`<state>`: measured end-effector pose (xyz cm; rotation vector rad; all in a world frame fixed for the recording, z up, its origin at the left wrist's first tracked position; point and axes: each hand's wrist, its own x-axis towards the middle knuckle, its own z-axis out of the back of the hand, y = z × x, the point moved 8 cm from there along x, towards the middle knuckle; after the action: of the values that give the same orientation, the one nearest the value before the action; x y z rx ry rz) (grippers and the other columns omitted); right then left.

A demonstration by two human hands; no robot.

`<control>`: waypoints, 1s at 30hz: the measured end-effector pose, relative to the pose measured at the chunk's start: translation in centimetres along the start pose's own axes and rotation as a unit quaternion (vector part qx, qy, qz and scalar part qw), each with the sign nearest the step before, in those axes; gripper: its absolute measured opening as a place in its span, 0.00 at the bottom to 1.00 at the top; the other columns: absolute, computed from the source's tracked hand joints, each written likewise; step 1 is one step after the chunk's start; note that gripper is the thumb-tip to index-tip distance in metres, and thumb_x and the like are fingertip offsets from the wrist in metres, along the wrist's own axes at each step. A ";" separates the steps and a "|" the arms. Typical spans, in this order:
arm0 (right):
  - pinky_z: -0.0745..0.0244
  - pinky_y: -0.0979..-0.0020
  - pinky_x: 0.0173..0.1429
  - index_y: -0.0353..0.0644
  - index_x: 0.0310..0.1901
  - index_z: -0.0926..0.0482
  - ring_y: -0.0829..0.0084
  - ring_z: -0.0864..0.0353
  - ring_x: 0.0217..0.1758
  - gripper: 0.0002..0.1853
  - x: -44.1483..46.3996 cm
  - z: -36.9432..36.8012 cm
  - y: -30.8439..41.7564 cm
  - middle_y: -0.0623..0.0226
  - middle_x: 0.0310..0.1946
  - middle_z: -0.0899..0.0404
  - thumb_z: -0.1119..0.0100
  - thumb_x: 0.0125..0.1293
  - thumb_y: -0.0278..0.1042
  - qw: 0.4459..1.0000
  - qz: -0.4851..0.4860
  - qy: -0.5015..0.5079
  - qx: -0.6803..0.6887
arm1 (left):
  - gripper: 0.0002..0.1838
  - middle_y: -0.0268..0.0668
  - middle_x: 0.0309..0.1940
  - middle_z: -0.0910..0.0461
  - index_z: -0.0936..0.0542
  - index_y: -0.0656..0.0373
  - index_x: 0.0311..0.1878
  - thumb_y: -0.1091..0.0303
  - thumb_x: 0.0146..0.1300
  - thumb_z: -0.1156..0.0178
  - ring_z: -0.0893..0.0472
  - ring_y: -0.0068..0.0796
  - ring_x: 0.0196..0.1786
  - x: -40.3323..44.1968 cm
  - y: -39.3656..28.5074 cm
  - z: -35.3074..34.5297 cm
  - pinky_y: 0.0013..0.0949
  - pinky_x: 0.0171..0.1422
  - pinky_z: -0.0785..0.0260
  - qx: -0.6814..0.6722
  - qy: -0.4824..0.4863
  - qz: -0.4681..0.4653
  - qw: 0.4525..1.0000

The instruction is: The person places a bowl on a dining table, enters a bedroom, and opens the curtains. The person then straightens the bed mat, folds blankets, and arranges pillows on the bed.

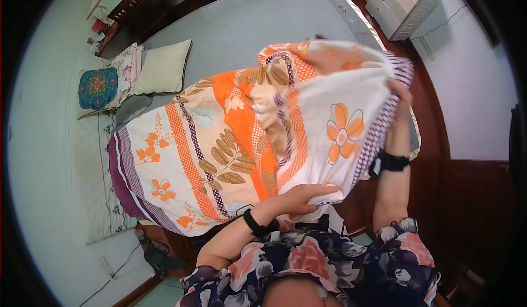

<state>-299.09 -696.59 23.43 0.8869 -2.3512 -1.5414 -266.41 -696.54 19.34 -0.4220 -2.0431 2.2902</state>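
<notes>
Blanket (236, 148): one, patterned in orange, white and brown; spread along the near edge of the bed (236, 21), its purple hem towards the near left corner, its other end raised and bunched towards the right end.
Blanket flowers: two large open orange blooms in plain sight, one on the raised white part, one near the purple hem.
Hands: two, both at the blanket's raised end.
Right hand (402, 95): one grip, fingers curled over the checked border, pinching it up.
Left hand (304, 198): fingers nearly straight and together, touching a white fold by the near edge; whether the thumb pinches the cloth, I cannot tell.
Wristbands: two black ones, one per wrist.
Bedding at the left end: three pieces, side by side: one cream pillow (163, 68), one pink floral piece (129, 68), one cushion with a teal embroidered panel (97, 89).
Drawer cabinet (399, 5): one, white, beyond the bed's far right corner.
Chair (126, 7): one wooden back, beyond the far left corner.
</notes>
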 end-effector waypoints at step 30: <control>0.32 0.68 0.62 0.38 0.63 0.37 0.70 0.28 0.57 0.22 -26.1 3.5 -17.5 0.62 0.57 0.28 0.66 0.73 0.40 0.924 -0.373 0.012 0.083 | 0.18 0.41 0.51 0.26 0.33 0.62 0.57 0.71 0.65 0.47 0.22 0.36 0.51 2.4 13.3 -0.2 0.41 0.52 0.25 -0.556 -0.204 0.165 0.788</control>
<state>-273.28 -683.73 10.52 2.0011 -2.2600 -1.5251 -266.71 -697.57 5.84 -0.3103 -3.6391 0.9857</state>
